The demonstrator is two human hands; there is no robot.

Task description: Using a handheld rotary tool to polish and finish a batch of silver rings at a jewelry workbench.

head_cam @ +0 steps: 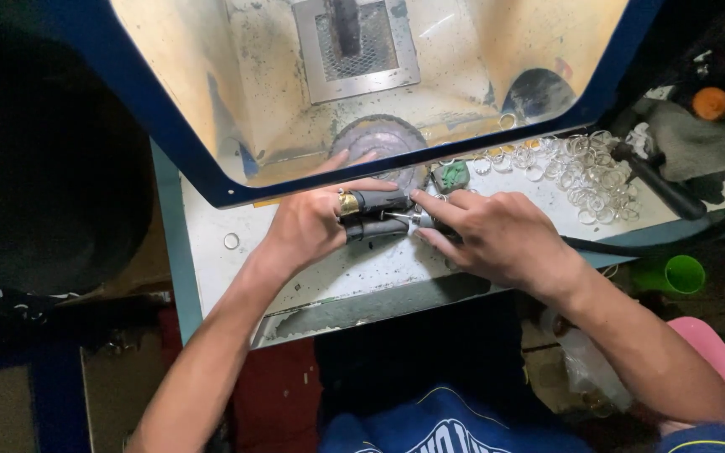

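My left hand [316, 222] rests on the white bench [211, 252], two fingers sheathed in black rubber covers, a gold ring on one finger. It pinches a small ring, which I can barely make out at the fingertips. My right hand [497, 235] grips a rotary handpiece [417, 220] whose thin metal bit points left into the left hand's fingertips. Just behind the hands a grey buffing wheel [377, 138] sits inside the hood.
A blue-framed dust hood [178, 126] with a mesh vent overhangs the bench. Several clear rings [585, 164] lie heaped at the right, one loose ring [231, 241] at the left. A green block [451, 175], a black handle [656, 180], a green cup [683, 274] and a pink tub [711, 348] stand nearby.
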